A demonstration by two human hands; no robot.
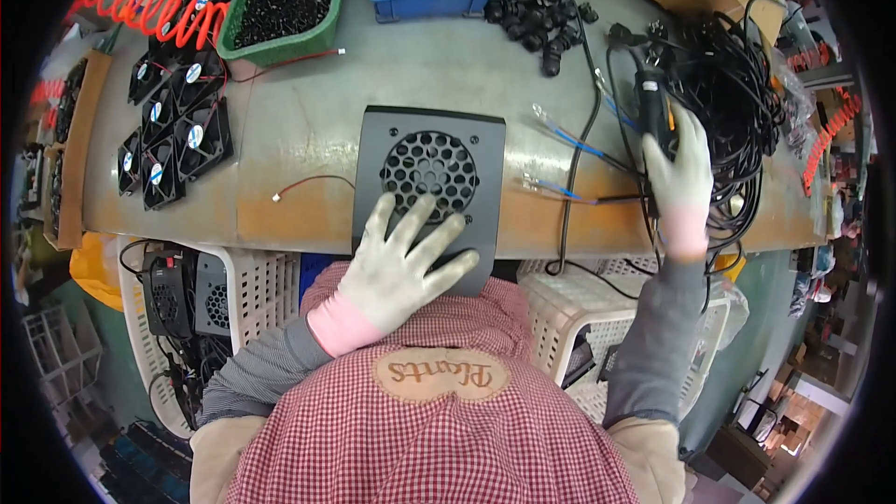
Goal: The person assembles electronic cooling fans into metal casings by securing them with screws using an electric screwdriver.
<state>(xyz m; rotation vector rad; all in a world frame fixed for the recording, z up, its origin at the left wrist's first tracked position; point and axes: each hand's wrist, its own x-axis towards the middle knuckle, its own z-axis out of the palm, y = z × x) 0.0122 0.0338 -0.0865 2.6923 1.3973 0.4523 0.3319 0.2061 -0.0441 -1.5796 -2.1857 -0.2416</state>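
Observation:
A dark grey panel (369,154) with a round honeycomb grille (431,163) lies at the table's front edge, its near end reaching over my lap. My left hand (397,266), in a white glove with a pink cuff, rests flat on its lower part with fingers spread. To the right, my gloved right hand (686,173) is closed around a black electric screwdriver (651,98), beside the coiled cables. A thin red and black wire (313,179) sticks out from the panel's left side.
Several black fans (194,135) lie at the left. Behind are a green tray (229,30) and a blue bin (429,6) of small black parts, and a pile of black fittings (541,14). Black cables (747,112) heap at the right. White baskets (266,294) (551,317) stand below the edge.

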